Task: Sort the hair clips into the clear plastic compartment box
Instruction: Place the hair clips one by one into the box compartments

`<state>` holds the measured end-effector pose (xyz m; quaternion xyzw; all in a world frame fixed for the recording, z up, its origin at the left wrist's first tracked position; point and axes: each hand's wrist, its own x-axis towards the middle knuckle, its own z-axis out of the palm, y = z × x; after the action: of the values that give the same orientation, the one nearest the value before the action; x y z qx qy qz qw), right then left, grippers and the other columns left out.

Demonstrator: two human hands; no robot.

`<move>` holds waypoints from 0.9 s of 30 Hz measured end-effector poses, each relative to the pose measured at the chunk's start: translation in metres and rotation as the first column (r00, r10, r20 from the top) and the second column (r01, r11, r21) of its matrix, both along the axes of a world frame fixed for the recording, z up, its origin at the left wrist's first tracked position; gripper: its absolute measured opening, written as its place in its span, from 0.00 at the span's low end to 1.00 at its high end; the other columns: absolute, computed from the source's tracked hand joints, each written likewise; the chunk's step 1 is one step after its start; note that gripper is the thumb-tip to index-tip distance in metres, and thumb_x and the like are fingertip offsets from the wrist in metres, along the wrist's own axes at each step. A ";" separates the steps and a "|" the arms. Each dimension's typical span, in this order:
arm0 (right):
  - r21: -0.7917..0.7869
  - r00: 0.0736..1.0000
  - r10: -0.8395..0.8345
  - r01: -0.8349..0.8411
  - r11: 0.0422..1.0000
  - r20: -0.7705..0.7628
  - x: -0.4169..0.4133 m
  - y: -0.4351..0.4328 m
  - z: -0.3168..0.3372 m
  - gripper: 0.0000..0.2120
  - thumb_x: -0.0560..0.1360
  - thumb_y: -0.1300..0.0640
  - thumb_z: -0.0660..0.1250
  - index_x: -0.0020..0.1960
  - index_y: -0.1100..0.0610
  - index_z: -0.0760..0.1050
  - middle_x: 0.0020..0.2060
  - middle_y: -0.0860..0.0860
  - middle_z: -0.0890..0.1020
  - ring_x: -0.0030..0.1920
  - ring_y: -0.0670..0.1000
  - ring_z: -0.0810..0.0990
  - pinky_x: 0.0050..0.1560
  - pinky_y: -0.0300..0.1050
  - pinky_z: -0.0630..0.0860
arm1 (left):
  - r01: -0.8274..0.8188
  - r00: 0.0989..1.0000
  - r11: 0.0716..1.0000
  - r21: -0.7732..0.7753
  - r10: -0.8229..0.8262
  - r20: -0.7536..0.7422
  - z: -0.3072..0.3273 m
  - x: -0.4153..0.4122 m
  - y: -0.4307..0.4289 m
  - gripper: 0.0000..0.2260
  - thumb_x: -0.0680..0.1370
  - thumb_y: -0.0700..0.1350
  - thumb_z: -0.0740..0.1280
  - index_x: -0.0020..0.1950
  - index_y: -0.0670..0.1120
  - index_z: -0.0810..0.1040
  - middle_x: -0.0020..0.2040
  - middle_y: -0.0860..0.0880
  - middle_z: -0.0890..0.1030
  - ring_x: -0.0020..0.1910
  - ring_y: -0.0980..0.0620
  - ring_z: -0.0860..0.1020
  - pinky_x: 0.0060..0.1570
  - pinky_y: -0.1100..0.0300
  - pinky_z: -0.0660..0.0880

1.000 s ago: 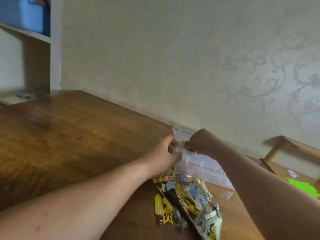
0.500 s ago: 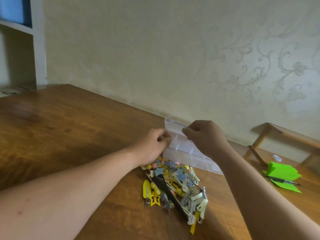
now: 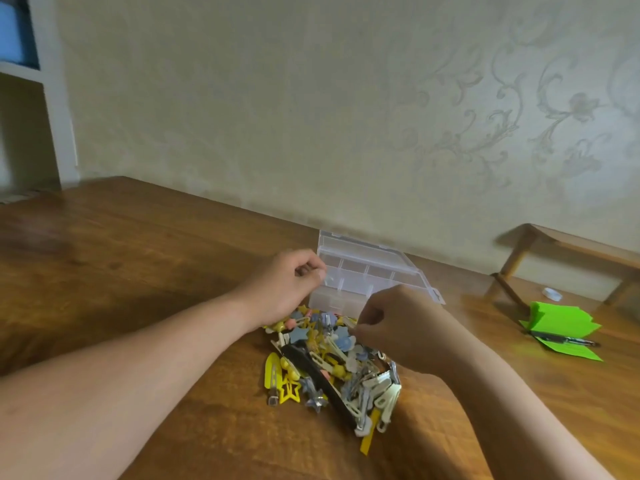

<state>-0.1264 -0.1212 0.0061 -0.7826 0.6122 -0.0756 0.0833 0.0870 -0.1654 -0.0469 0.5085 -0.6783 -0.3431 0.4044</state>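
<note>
The right grip [image 3: 391,323] is curled down on the far end of the hair clips [image 3: 329,362]. I cannot tell if it has one. The left grip [image 3: 291,285] is curled beside the left edge of the box [image 3: 367,271], which stands open just past the pile. I cannot tell if that grip holds anything. It is best to lift one clip only, then drop it into one little space. The table [image 3: 138,271] gives room on the left. The wall is close behind the box.

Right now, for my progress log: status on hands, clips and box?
Left hand curled at the clear box, left corner, grip unclear. Right hand curled over the clip pile. Box open, compartments look empty. Nothing blocking.
</note>
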 end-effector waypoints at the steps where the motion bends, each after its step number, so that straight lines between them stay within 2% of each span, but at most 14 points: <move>1: -0.008 1.000 -0.001 0.001 1.000 0.007 0.000 0.000 0.000 0.05 0.78 0.46 0.72 0.45 0.45 0.82 0.39 0.43 0.85 0.38 0.42 0.83 0.39 0.39 0.82 | -0.008 1.000 1.000 -0.011 0.008 0.010 -0.001 0.001 -0.001 0.09 0.87 0.52 0.64 0.63 0.54 0.82 0.59 0.53 0.77 0.54 0.51 0.79 0.28 0.64 0.79; 4: -0.044 0.995 -0.005 0.009 0.999 0.104 -0.005 -0.001 0.001 0.03 0.78 0.49 0.72 0.45 0.46 0.82 0.39 0.44 0.85 0.39 0.44 0.84 0.44 0.44 0.86 | -0.019 0.999 0.999 -0.032 0.020 0.037 -0.003 0.001 -0.003 0.09 0.87 0.53 0.64 0.63 0.56 0.82 0.60 0.54 0.78 0.57 0.51 0.80 0.30 0.66 0.80; 5: -0.055 0.986 -0.007 0.016 0.998 0.165 -0.007 -0.001 0.002 0.03 0.78 0.50 0.72 0.46 0.46 0.82 0.39 0.45 0.86 0.39 0.45 0.85 0.43 0.43 0.86 | -0.022 0.999 0.999 -0.034 0.023 0.041 -0.003 0.001 -0.004 0.09 0.87 0.53 0.63 0.63 0.56 0.82 0.60 0.55 0.79 0.57 0.51 0.81 0.31 0.66 0.81; 8: -0.045 0.893 -0.021 0.046 0.998 0.449 -0.012 -0.003 0.008 0.04 0.79 0.50 0.73 0.47 0.49 0.83 0.38 0.47 0.87 0.35 0.49 0.84 0.36 0.39 0.80 | -0.024 0.999 0.999 -0.036 0.026 0.048 -0.004 0.001 -0.006 0.10 0.87 0.52 0.63 0.65 0.56 0.81 0.61 0.56 0.80 0.54 0.50 0.82 0.32 0.65 0.81; 10: -0.034 0.804 -0.030 0.062 0.997 0.594 -0.013 -0.014 0.014 0.05 0.79 0.53 0.74 0.49 0.54 0.84 0.38 0.49 0.88 0.36 0.48 0.85 0.38 0.42 0.82 | -0.025 0.998 0.997 -0.066 0.029 0.057 -0.004 0.002 -0.007 0.11 0.87 0.52 0.63 0.67 0.55 0.81 0.61 0.56 0.80 0.55 0.53 0.83 0.40 0.62 0.84; 12: -0.016 0.744 -0.061 0.096 0.995 0.665 -0.010 -0.036 0.022 0.05 0.79 0.57 0.75 0.49 0.59 0.84 0.38 0.53 0.88 0.38 0.51 0.87 0.41 0.46 0.85 | -0.030 0.997 0.995 -0.100 0.037 0.070 -0.005 0.002 -0.008 0.11 0.87 0.52 0.62 0.67 0.54 0.81 0.61 0.56 0.81 0.59 0.55 0.81 0.54 0.57 0.83; 13: -0.006 0.729 -0.082 0.117 0.993 0.679 -0.007 -0.049 0.026 0.05 0.79 0.58 0.76 0.50 0.61 0.84 0.38 0.55 0.88 0.38 0.53 0.87 0.42 0.48 0.86 | -0.032 0.997 0.995 -0.098 0.039 0.066 -0.005 0.003 -0.008 0.11 0.87 0.52 0.62 0.67 0.54 0.81 0.61 0.56 0.81 0.60 0.55 0.80 0.56 0.56 0.81; 16: -0.007 0.776 -0.119 0.157 0.988 0.619 0.010 -0.089 0.033 0.06 0.77 0.60 0.77 0.48 0.63 0.84 0.37 0.58 0.88 0.36 0.54 0.86 0.43 0.51 0.88 | -0.025 0.999 0.998 -0.050 0.027 0.042 -0.003 0.002 -0.008 0.10 0.87 0.51 0.62 0.64 0.54 0.81 0.62 0.53 0.80 0.55 0.53 0.81 0.44 0.59 0.82; 17: -0.009 0.806 -0.124 0.159 0.987 0.578 0.016 -0.101 0.033 0.06 0.76 0.59 0.77 0.46 0.62 0.84 0.37 0.58 0.88 0.35 0.54 0.86 0.43 0.52 0.88 | -0.037 0.997 0.997 -0.062 0.041 0.066 -0.003 0.002 -0.009 0.10 0.87 0.51 0.63 0.63 0.54 0.82 0.61 0.53 0.80 0.55 0.54 0.81 0.44 0.59 0.81; 18: -0.009 0.839 -0.131 0.160 0.987 0.529 0.023 -0.112 0.031 0.07 0.76 0.59 0.78 0.45 0.62 0.85 0.36 0.58 0.88 0.34 0.53 0.85 0.44 0.52 0.87 | -0.048 0.995 0.996 -0.073 0.055 0.087 -0.004 0.002 -0.010 0.09 0.87 0.52 0.63 0.62 0.55 0.82 0.61 0.53 0.80 0.54 0.55 0.81 0.45 0.60 0.80; 22: 0.021 0.950 -0.155 0.155 0.988 0.271 0.043 -0.141 0.017 0.08 0.71 0.56 0.78 0.41 0.61 0.87 0.33 0.56 0.87 0.31 0.52 0.81 0.38 0.47 0.82 | -0.047 0.997 0.997 -0.055 0.050 0.057 -0.005 0.002 -0.013 0.08 0.87 0.51 0.64 0.61 0.55 0.82 0.59 0.53 0.79 0.50 0.55 0.82 0.32 0.72 0.77; 24: 0.030 0.971 -0.168 0.166 0.986 0.172 0.049 -0.148 0.010 0.09 0.71 0.55 0.76 0.43 0.62 0.87 0.35 0.57 0.88 0.31 0.52 0.80 0.36 0.44 0.78 | -0.043 0.998 0.998 -0.054 0.046 0.050 -0.006 0.002 -0.013 0.08 0.86 0.51 0.64 0.60 0.54 0.82 0.58 0.52 0.79 0.49 0.54 0.83 0.32 0.73 0.77; 27: 0.033 0.980 -0.189 0.187 0.982 0.058 0.054 -0.152 0.005 0.12 0.73 0.53 0.74 0.46 0.63 0.88 0.37 0.58 0.88 0.32 0.53 0.80 0.36 0.44 0.78 | -0.048 0.996 0.996 -0.073 0.053 0.065 -0.005 0.002 -0.014 0.08 0.86 0.53 0.64 0.59 0.54 0.82 0.57 0.52 0.80 0.50 0.56 0.81 0.38 0.63 0.77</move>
<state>-0.0720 -0.2732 0.0107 -0.7174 0.6816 -0.0985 0.1052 0.0888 -0.1790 -0.0521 0.5220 -0.6902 -0.2911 0.4080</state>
